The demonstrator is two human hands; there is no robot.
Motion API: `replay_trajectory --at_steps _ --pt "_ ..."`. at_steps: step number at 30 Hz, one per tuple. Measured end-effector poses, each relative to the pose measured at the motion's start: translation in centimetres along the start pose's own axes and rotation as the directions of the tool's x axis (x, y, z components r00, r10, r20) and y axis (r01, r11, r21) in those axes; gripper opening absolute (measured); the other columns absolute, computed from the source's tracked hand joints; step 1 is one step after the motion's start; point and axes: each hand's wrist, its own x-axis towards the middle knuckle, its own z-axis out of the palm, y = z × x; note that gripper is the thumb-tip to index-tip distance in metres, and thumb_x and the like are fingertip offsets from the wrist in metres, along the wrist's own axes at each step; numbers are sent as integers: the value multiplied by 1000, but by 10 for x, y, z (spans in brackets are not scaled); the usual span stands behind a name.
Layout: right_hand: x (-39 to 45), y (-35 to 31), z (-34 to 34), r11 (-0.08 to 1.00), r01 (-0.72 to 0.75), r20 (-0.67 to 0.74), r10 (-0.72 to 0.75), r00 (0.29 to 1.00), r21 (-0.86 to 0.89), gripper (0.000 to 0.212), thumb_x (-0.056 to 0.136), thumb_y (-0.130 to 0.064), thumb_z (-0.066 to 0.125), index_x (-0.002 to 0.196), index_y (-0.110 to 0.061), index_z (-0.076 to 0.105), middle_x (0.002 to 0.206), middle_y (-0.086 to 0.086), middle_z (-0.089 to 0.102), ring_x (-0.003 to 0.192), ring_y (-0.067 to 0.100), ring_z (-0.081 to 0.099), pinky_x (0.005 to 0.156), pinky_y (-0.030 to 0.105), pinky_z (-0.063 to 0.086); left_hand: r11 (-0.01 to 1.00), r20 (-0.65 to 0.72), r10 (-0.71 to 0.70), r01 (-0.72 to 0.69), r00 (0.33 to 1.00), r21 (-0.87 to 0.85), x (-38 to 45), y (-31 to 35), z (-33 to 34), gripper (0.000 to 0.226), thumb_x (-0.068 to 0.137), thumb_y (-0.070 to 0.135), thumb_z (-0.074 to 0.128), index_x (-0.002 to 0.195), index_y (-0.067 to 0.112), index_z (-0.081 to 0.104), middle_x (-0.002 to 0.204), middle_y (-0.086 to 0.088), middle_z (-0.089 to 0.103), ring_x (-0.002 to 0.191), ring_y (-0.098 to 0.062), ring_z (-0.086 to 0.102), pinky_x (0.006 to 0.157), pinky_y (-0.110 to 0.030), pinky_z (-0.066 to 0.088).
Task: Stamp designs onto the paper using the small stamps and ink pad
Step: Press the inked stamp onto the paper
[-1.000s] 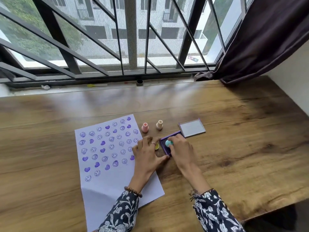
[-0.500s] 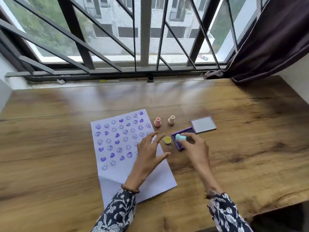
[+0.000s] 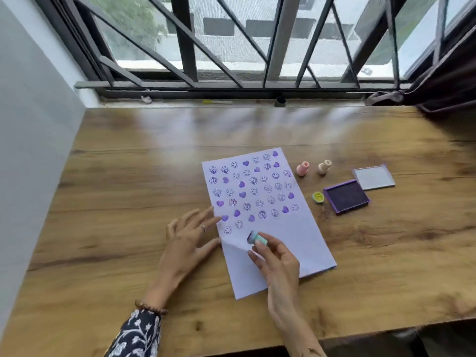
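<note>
Ink pad (image 3: 346, 196) lies open, dark purple pad inside, lid (image 3: 374, 179) beside it. Right hand (image 3: 277, 261) pinches the teal stamp (image 3: 257, 238) over the paper (image 3: 304, 233), tilted, inked face aimed up-left. Left hand (image 3: 186, 243) spread at the paper's edge.

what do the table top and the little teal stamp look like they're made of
Table: looks like wood or a wood-look laminate, brown with dark grain streaks and a soft sheen reflecting the window; which one is unclear.
Teal stamp, pinched in the right hand: probably smooth matte plastic, one even pastel colour; its ink-darkened face may be rubber, too small to confirm.
</note>
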Motion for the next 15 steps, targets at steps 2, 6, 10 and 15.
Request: replay_trajectory --at_steps 2,6,10,15 --pt "-3 10 11 972 97 -51 -110 993 -214 13 78 -7 70 79 -20 71 79 -4 74 74 4 65 65 15 52 998 68 43 -46 997 39 1 -4 1 52 76 63 40 125 47 44 139 27 26 128 -6 27 93 -26 8" --pt "-6 20 25 736 335 35 -391 920 -588 23 78 -10 70 81 -32 65 87 -9 64 74 1 65 65 9 49 997 114 58 -63 992 41 2 -6 3 47 81 53 50 127 46 41 142 25 29 133 -11 27 94 -31 8" --pt "-6 26 35 326 503 283 -536 796 -800 18 80 -4 66 97 -10 64 91 5 59 77 20 64 70 25 50 997 112 46 -53 993 60 1 -8 5 47 82 49 55 127 47 41 144 21 36 135 -10 26 97 -32 8" --pt "-9 26 39 -1 520 449 -505 737 -854 17 78 -1 69 94 -3 64 86 13 64 74 28 66 57 31 54 998 106 41 -46 994 49 2 -7 5 46 82 49 55 127 48 41 143 23 35 135 -9 26 97 -32 8"
